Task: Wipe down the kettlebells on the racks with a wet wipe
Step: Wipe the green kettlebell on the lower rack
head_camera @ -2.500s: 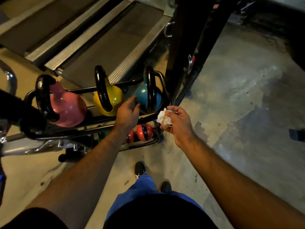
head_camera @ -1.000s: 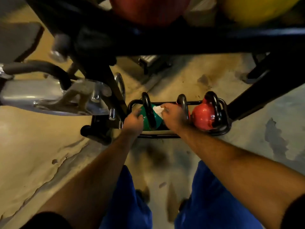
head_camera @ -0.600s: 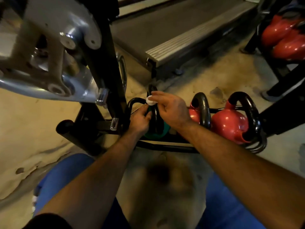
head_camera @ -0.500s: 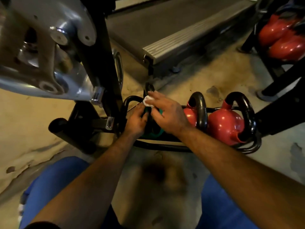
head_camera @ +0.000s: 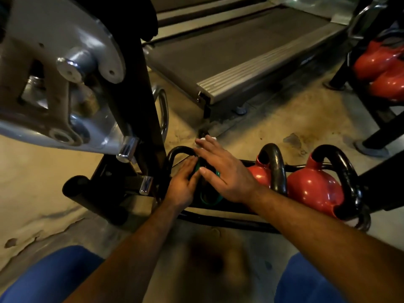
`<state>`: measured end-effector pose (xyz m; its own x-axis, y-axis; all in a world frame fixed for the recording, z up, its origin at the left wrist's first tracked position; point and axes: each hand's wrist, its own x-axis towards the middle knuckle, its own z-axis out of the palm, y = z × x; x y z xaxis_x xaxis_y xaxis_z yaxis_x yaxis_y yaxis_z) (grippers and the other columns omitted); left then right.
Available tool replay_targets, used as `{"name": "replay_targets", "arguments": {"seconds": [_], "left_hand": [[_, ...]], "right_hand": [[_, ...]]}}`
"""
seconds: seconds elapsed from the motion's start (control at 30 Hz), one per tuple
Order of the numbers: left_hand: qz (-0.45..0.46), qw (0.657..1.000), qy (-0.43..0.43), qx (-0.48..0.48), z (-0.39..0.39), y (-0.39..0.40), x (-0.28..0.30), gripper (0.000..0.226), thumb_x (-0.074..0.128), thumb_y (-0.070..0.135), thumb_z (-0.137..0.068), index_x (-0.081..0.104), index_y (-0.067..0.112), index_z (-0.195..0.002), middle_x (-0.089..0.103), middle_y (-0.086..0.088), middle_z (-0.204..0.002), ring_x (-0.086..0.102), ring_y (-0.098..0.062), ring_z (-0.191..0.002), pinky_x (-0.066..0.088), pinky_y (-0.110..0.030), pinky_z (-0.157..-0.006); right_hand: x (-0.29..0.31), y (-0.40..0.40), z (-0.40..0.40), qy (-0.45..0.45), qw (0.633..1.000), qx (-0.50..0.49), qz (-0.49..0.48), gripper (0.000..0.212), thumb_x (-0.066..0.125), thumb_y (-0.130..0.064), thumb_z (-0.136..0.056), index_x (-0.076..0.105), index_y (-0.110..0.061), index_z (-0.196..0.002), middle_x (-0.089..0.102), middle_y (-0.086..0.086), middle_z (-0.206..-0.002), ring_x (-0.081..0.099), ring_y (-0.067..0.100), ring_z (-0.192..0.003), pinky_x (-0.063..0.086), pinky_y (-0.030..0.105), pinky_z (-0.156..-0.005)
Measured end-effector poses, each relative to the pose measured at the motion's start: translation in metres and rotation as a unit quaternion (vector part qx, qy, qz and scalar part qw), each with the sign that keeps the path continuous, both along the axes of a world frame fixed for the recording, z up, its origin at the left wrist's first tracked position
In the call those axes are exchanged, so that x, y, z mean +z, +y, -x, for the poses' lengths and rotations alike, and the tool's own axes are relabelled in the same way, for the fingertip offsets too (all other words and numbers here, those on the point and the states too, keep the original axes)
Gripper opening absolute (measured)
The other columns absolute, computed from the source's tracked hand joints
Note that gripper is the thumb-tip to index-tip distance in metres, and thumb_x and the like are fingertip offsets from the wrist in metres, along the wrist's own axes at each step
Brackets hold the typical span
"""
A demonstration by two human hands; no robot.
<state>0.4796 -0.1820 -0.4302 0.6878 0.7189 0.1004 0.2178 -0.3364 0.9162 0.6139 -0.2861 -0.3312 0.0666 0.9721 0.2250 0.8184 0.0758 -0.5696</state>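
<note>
Concrete floor [head_camera: 273, 127], green kettlebell [head_camera: 209, 201], black handle

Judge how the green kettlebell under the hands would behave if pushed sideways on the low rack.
The green kettlebell probably resists a light push: it looks solid and dense for its size. It likely won't roll far, since it sits between the rack rails. Its glossy shell may be slippery under the wet wipe, so the left hand bracing it seems sensible.

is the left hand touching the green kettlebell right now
Touching. The head view shows the left hand lying against the left side of the green kettlebell, fingers flat on it with no gap, while the right hand covers its top.
</note>
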Motion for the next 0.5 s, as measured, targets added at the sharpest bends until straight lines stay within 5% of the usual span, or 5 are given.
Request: {"name": "replay_targets", "arguments": {"seconds": [0.2,0.37,0.5], "left_hand": [[0.004,1.0,-0.019,0.012,-0.003,0.006,-0.018,0.06,0.047,0.046,-0.095,0.047,0.016,-0.147,0.047,-0.001,-0.152,0.039,-0.014,-0.144,0.034,-0.052,-0.117],[0.021,1.0,-0.023,0.007,-0.004,0.008,-0.016,0.054,0.051,0.038,-0.096,0.048,0.019,-0.146,0.049,0.001,-0.15,0.041,-0.015,-0.143,0.034,-0.054,-0.117],[0.036,0.999,-0.023,0.008,-0.004,0.005,-0.014,0.052,0.052,0.041,-0.096,0.05,0.023,-0.145,0.051,0.001,-0.148,0.044,-0.018,-0.141,0.036,-0.055,-0.115]], "right_hand": [[-0.005,0.005,0.001,0.082,0.995,-0.01,-0.06,0.052,0.049,-0.015,-0.097,0.046,-0.013,-0.149,0.043,-0.001,-0.156,0.019,0.001,-0.151,0.016,0.02,-0.122],[-0.002,0.02,-0.005,0.223,0.966,-0.074,-0.104,0.046,0.043,-0.019,-0.085,0.074,-0.012,-0.118,0.069,-0.003,-0.125,0.051,0.007,-0.134,0.037,0.037,-0.118],[-0.013,0.022,-0.003,0.315,0.938,-0.105,-0.1,0.036,0.05,0.0,-0.093,0.074,-0.012,-0.118,0.062,-0.003,-0.138,0.053,0.004,-0.132,0.044,0.036,-0.114]]}}
